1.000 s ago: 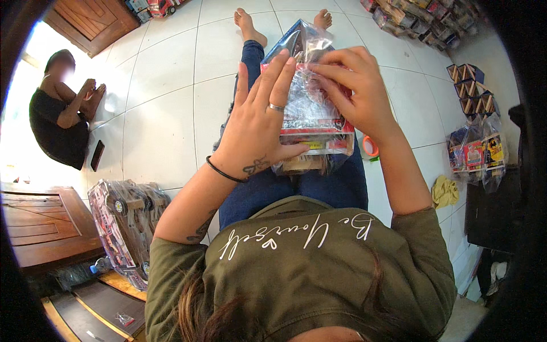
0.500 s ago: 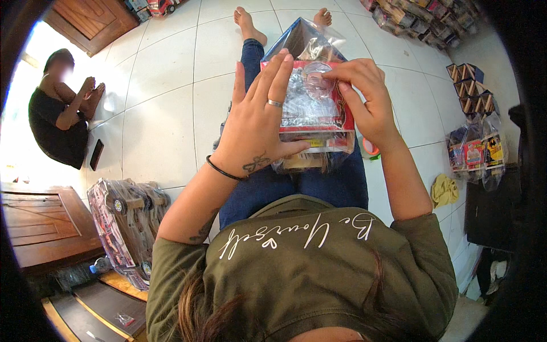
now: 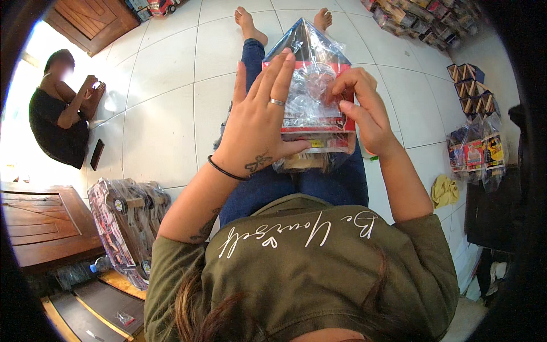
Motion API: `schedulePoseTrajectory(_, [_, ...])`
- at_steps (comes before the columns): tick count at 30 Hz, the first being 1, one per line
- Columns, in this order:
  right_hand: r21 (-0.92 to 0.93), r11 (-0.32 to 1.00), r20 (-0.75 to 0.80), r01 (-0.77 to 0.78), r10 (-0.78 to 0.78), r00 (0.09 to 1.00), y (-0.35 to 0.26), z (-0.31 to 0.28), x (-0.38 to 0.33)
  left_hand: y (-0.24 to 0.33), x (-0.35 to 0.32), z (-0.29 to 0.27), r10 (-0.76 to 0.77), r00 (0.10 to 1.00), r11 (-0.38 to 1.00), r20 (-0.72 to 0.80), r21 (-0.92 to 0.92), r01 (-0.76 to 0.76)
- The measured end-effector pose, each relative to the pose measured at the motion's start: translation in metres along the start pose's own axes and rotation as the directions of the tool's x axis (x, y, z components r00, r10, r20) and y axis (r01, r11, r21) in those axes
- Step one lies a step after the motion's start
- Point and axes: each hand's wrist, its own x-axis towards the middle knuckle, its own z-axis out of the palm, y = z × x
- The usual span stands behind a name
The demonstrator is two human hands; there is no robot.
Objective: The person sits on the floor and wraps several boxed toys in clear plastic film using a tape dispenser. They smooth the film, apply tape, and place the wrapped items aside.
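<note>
1 gabled, film-wrapped package (image 3: 312,105): over the lap of the blue jeans (image 3: 336,185), its peak pointing away from the body.
Left hand (image 3: 250,122): along the package's left side, fingers long and straight, the little finger apart from the others, the thumb stretched over the lower ledge (image 3: 334,142).
Right hand (image 3: 367,108): by the package's right side, forefinger and thumb bent toward each other with a gap between; whether they catch any film I cannot tell.
Clear film (image 3: 333,51): wrinkled and shiny, so probably thin, slippery and easily torn; a poor place to lift by.
Red front panel (image 3: 348,123): looks flat, likely card, stiffer along its edges than in the middle.
Peaked top (image 3: 302,43): seems hollow behind the film; hard squeezing could dent it.
Package weight: light, I judge, and manageable for 1 hand.
Package sides: the soundest hold, 1 palm on each, low near the ledge.
</note>
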Motion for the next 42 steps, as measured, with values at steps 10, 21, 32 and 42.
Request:
schedulePoseTrajectory(10, [-0.425, 0.889, 0.053, 0.168, -0.161, 0.985, -0.007, 0.015, 0.001, 0.003, 0.003, -0.006, -0.002, 0.999, 0.995, 0.032, 0.099, -0.002])
schedulePoseTrajectory(21, [-0.241, 0.959, -0.043, 0.147, -0.162, 0.986, -0.011, -0.005, 0.016, 0.006, -0.004, -0.007, 0.057, 0.994, 0.992, 0.093, 0.11, -0.068])
schedulePoseTrajectory(32, [-0.058, 0.998, -0.244, -0.03, 0.015, 0.97, -0.009, 0.008, -0.016, -0.005, 0.003, 0.0, 0.099, 0.994, 0.995, -0.044, -0.016, -0.1])
schedulePoseTrajectory(42, [-0.414, 0.89, 0.059, 0.188, -0.18, 0.982, -0.007, 0.025, -0.001, -0.002, 0.004, -0.005, 0.039, 0.993, 0.991, 0.11, 0.12, -0.053])
